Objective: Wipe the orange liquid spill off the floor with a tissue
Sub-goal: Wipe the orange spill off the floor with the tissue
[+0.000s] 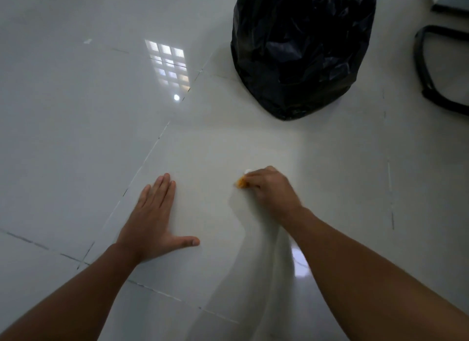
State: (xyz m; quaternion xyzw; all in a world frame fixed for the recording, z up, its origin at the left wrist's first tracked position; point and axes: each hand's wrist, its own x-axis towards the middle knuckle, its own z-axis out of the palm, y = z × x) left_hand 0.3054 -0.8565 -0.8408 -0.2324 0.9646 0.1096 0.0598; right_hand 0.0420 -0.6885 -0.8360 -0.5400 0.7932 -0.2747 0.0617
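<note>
My right hand [270, 188] is closed around a crumpled tissue [241, 182] and presses it against the glossy white tile floor [203, 148]. The visible part of the tissue is stained orange, with a small white bit showing at the top of the fingers. No orange liquid shows on the tiles around it. My left hand [152, 219] lies flat on the floor to the left, palm down, fingers together and thumb spread out to the right, holding nothing.
A bin lined with a black plastic bag [302, 49] stands on the floor beyond my right hand. A black curved frame [429, 69] lies at the right edge. Bright window reflections [168, 61] shine on the tiles at the back left.
</note>
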